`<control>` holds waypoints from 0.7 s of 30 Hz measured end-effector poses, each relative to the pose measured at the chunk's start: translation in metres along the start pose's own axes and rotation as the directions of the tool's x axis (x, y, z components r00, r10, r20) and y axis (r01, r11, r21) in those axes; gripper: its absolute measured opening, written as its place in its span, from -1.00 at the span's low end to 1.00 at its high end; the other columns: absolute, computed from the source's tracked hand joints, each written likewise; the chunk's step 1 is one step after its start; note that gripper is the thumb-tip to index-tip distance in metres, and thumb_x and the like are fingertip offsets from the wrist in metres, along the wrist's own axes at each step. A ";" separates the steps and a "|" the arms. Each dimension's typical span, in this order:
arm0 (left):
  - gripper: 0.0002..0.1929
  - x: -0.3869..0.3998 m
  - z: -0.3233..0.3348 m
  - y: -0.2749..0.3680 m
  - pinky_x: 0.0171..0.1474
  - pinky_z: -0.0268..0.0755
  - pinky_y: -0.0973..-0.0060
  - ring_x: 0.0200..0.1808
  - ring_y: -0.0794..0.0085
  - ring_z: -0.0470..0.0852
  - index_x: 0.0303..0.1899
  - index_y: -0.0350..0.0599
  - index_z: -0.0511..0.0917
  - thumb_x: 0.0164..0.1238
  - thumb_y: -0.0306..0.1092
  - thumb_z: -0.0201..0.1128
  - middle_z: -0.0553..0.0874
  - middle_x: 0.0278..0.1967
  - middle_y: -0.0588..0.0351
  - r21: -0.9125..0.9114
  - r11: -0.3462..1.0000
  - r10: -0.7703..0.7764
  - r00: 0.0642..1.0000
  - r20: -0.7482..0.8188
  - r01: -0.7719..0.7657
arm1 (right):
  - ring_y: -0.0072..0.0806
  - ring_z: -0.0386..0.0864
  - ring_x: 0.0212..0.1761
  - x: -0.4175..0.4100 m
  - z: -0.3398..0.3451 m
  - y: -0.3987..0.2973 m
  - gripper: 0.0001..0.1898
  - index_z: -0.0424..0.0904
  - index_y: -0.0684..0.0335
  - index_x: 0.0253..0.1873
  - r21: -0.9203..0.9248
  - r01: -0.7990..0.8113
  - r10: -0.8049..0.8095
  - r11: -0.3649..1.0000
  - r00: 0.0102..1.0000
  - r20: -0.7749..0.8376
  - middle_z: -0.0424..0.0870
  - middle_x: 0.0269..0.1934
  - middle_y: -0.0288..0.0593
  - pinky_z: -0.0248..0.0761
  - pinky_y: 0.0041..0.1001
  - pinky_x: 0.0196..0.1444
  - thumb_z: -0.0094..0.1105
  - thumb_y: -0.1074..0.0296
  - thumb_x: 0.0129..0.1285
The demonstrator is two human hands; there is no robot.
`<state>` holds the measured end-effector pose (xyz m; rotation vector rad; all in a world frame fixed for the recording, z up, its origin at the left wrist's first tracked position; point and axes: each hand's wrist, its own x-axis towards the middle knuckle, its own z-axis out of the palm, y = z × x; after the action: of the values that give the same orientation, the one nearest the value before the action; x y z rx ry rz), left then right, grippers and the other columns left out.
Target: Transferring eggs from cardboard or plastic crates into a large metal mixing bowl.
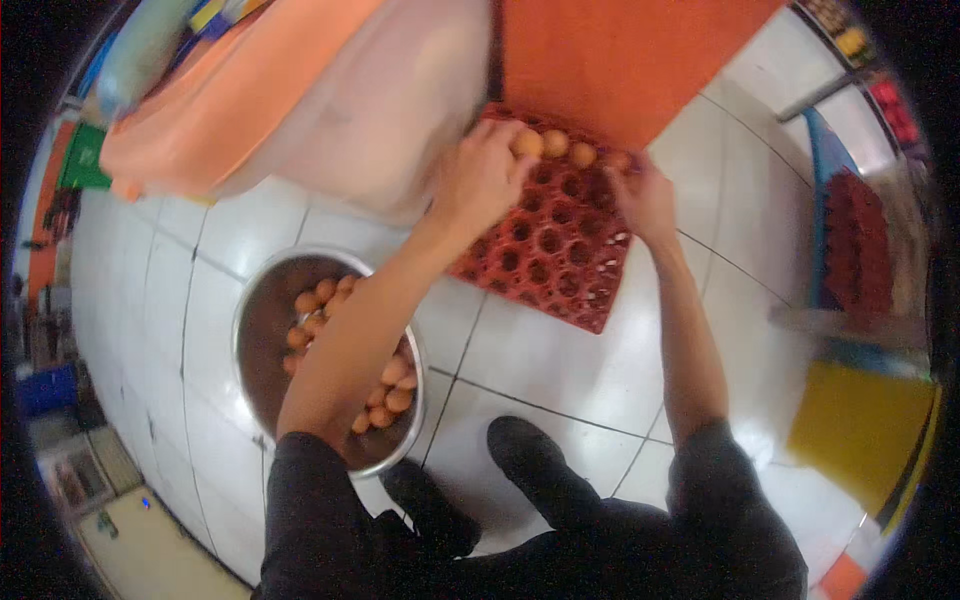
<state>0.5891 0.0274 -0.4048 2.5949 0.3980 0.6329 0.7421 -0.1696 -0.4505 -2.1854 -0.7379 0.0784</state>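
Note:
At the far edge of a red egg tray (537, 270), my left hand (484, 169) has its fingers around a brown egg (528, 142). My right hand (646, 199) is at the tray's far right corner, with its fingertips on another brown egg (619, 160). Between the hands, two more eggs (556, 143) sit side by side in the far row. The tray's nearer cups hold no eggs. Below my left forearm stands a round metal bowl (259, 360) with several brown eggs (397, 400) in it; the forearm hides part of its contents.
An orange panel (600, 67) rises just behind the tray. To its left is a large pale sack or bag (390, 112) beside an orange tub-like rim (247, 112). White floor tiles (525, 360) lie underneath. A yellow box-like object (855, 435) stands at right. My shoes (532, 457) are close to the bowl.

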 end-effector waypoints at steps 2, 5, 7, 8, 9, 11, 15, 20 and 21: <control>-0.56 -0.045 -0.054 0.015 0.03 0.55 0.17 0.02 -0.05 0.64 0.18 -0.12 0.57 0.32 -0.21 0.36 0.65 0.05 -0.14 -0.121 0.993 0.023 0.998 0.056 -0.016 | -0.26 0.74 -0.23 -0.024 0.003 -0.005 -0.62 0.54 0.31 0.14 0.247 0.004 0.009 0.969 0.999 -0.054 0.76 -0.21 0.00 0.58 -0.29 -0.10 0.33 0.24 0.34; -0.51 -0.127 -0.133 0.011 0.08 0.55 0.20 0.05 -0.04 0.64 0.25 -0.13 0.52 0.33 -0.25 0.36 0.62 0.09 -0.16 -0.058 0.994 -0.081 0.975 0.208 0.095 | -0.42 0.71 -0.08 -0.064 0.000 -0.074 -0.61 0.50 0.34 0.21 0.300 0.114 -0.152 0.947 0.982 0.108 0.73 -0.03 -0.02 0.56 -0.38 0.01 0.29 0.31 0.38; -0.51 -0.178 -0.167 -0.012 0.12 0.55 0.21 0.08 -0.02 0.65 0.26 -0.16 0.51 0.34 -0.28 0.36 0.62 0.08 -0.17 0.030 0.982 -0.189 0.951 0.243 0.187 | -0.29 0.72 -0.04 -0.095 0.018 -0.124 -0.59 0.50 0.32 0.23 0.435 0.018 -0.179 0.900 0.926 0.333 0.70 0.03 0.06 0.55 -0.37 0.07 0.29 0.30 0.36; -0.52 -0.203 -0.175 -0.029 0.13 0.54 0.22 0.10 -0.01 0.65 0.25 -0.18 0.51 0.35 -0.29 0.36 0.63 0.06 -0.18 0.048 0.975 -0.221 0.955 0.196 0.215 | -0.20 0.71 -0.02 -0.105 0.030 -0.143 -0.58 0.51 0.31 0.22 0.428 0.079 -0.270 0.900 0.873 0.405 0.69 0.03 0.08 0.55 -0.31 0.08 0.29 0.28 0.34; -0.53 -0.227 -0.186 -0.043 0.14 0.54 0.23 0.11 0.00 0.65 0.25 -0.19 0.51 0.36 -0.29 0.35 0.64 0.05 -0.19 0.039 0.921 -0.388 0.907 0.164 0.387 | -0.11 0.70 0.01 -0.114 0.041 -0.162 -0.57 0.52 0.30 0.21 0.429 0.146 -0.356 0.892 0.812 0.464 0.67 0.02 0.10 0.55 -0.24 0.08 0.29 0.27 0.31; -0.58 -0.275 -0.187 -0.067 0.15 0.51 0.25 0.09 -0.04 0.64 0.19 -0.22 0.53 0.36 -0.32 0.34 0.65 0.02 -0.20 0.047 0.810 -0.587 0.807 0.071 0.585 | 0.00 0.65 0.04 -0.133 0.069 -0.193 -0.58 0.53 0.28 0.17 0.408 0.331 -0.512 0.851 0.700 0.498 0.64 0.00 0.12 0.55 -0.10 0.07 0.27 0.25 0.27; -0.63 -0.336 -0.160 -0.100 0.13 0.48 0.21 0.02 0.02 0.66 0.12 -0.25 0.56 0.42 -0.22 0.31 0.67 -0.02 -0.18 -0.200 0.750 -0.649 0.760 -0.038 0.631 | 0.07 0.61 0.04 -0.161 0.139 -0.241 -0.52 0.44 0.25 0.19 0.320 0.417 -0.520 0.850 0.578 0.628 0.53 0.13 0.08 0.53 0.00 -0.01 0.28 0.31 0.16; -0.56 -0.327 -0.139 -0.124 0.20 0.45 0.28 0.08 0.11 0.63 0.20 -0.38 0.48 0.50 -0.20 0.24 0.61 0.08 -0.19 -0.424 0.591 -0.739 0.671 0.059 0.687 | -0.05 0.53 0.14 -0.185 0.183 -0.231 -0.47 0.48 0.29 0.13 0.167 0.729 -0.678 0.664 0.493 0.545 0.53 0.09 0.00 0.49 -0.15 0.01 0.33 0.39 -0.02; -0.54 -0.327 -0.135 -0.128 0.21 0.44 0.28 0.08 0.12 0.62 0.23 -0.35 0.47 0.51 -0.19 0.22 0.60 0.09 -0.17 -0.366 0.688 -0.678 0.735 -0.014 0.627 | -0.09 0.48 0.20 -0.190 0.191 -0.228 -0.47 0.49 0.29 0.12 0.178 0.756 -0.707 0.630 0.464 0.533 0.52 0.09 -0.02 0.46 -0.19 0.05 0.33 0.40 -0.03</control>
<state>0.2218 0.0631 -0.4774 1.8774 1.1046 0.5628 0.4198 -0.0256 -0.4496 -1.7052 -2.0259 0.2555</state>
